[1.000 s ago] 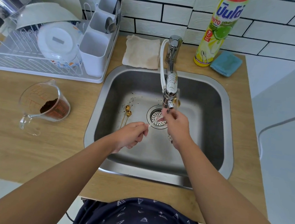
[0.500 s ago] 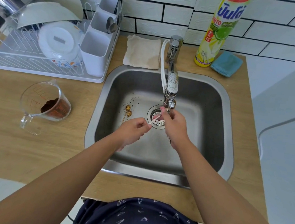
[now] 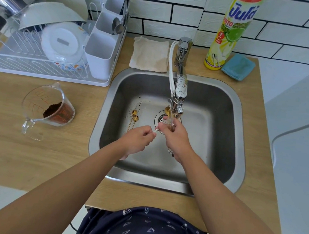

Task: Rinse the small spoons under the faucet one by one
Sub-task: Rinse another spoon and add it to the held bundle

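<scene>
While the chrome faucet (image 3: 178, 92) runs, the left hand (image 3: 138, 139) pinches the white handle end of a small gold spoon (image 3: 167, 111); the right hand (image 3: 176, 137) closes around its stem, keeping the bowl under the stream. Two soiled gold spoons (image 3: 134, 117) wait on the steel sink (image 3: 225, 108) floor, left of the drain.

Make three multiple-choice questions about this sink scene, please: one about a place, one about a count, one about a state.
1. Where does the measuring cup stand?
A. inside the sink
B. on the counter left of the sink
C. in the dish rack

2. How many dirty spoons lie on the sink floor, left of the drain?
A. two
B. four
C. none

3. What state is the faucet in?
A. off and dry
B. running
C. detached from the counter

Answers:
1. B, it sits on the wooden top below the dish rack.
2. A, two speckled gold bowls lie side by side.
3. B, water streams onto the right hand, which holds a gold spoon beneath it.
</scene>
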`<state>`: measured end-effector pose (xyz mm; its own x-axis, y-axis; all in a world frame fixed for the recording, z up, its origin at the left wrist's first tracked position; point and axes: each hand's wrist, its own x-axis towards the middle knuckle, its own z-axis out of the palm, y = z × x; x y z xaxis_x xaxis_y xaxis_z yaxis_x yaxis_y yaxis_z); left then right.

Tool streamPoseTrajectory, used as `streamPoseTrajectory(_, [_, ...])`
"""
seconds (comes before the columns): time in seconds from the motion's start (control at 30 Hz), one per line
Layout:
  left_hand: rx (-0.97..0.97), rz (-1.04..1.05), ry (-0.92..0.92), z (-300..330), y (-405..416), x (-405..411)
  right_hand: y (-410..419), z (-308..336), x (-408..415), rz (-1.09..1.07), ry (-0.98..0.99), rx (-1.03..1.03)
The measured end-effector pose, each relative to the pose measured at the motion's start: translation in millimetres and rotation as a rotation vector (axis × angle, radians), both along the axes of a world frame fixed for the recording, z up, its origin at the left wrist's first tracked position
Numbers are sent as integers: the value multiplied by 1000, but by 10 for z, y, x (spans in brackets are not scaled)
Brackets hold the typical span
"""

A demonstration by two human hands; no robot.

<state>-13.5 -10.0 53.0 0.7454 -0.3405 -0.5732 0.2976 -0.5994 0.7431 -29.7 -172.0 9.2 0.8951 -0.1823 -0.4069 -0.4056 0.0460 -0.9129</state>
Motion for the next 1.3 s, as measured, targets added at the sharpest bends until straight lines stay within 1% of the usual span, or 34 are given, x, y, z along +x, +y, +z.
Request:
streamPoseTrajectory(0.13, [-93, 1, 116, 62, -60, -30, -76, 62, 81, -206, 116, 167])
streamPoseTrajectory(0.2, [-135, 0, 192, 95, -87, -34, -119, 87, 111, -309, 94, 334])
streamPoseTrajectory(0.27, [-156, -44, 217, 98, -81, -65, -200, 98, 144, -387, 38, 498])
streamPoseTrajectory(0.33, [-217, -43, 212, 76, -67, -104, -275, 114, 138, -372, -2, 562])
streamPoseTrajectory(0.43, [-318, 66, 159, 45, -143, -102, -291, 130, 67, -220, 63, 464])
streamPoseTrajectory(0.5, [-320, 88, 125, 22, -205, -84, -238, 151, 29, -137, 91, 374])
streamPoseTrajectory(0.53, [-308, 79, 121, 12, -222, -82, -225, 165, 30, -134, 78, 361])
streamPoseTrajectory(0.57, [-299, 70, 127, 3, -224, -91, -231, 192, 45, -151, 53, 385])
streamPoseTrajectory(0.63, [-327, 91, 163, -13, -203, -112, -284, 236, 100, -180, 18, 524])
streamPoseTrajectory(0.7, [-374, 142, 193, -17, -172, -111, -319, 255, 119, -148, 32, 635])
streamPoseTrajectory(0.73, [-387, 154, 193, -16, -166, -106, -311, 256, 116, -116, 34, 614])
streamPoseTrajectory(0.83, [-386, 135, 183, -14, -197, -94, -219, 225, 64, -13, 13, 334])
streamPoseTrajectory(0.87, [-378, 126, 183, -19, -204, -90, -199, 211, 62, -16, 8, 281])
streamPoseTrajectory(0.93, [-335, 100, 187, -43, -178, -85, -209, 211, 95, -111, 5, 291])
streamPoseTrajectory(1.03, [-193, 44, 153, -97, -103, -63, -340, 234, 182, -297, 6, 341])
streamPoseTrajectory(1.1, [-175, 107, 101, -122, -151, 8, -423, 260, 196, -368, 0, 351])
streamPoseTrajectory(1.17, [-241, 239, 46, -122, -323, 135, -488, 278, 195, -424, -26, 396])
streamPoseTrajectory(1.23, [-336, 321, 25, -79, -547, 261, -541, 310, 182, -472, -44, 426])
streamPoseTrajectory(1.3, [-510, 347, 101, -40, -730, 334, -594, 346, 163, -502, -55, 427])
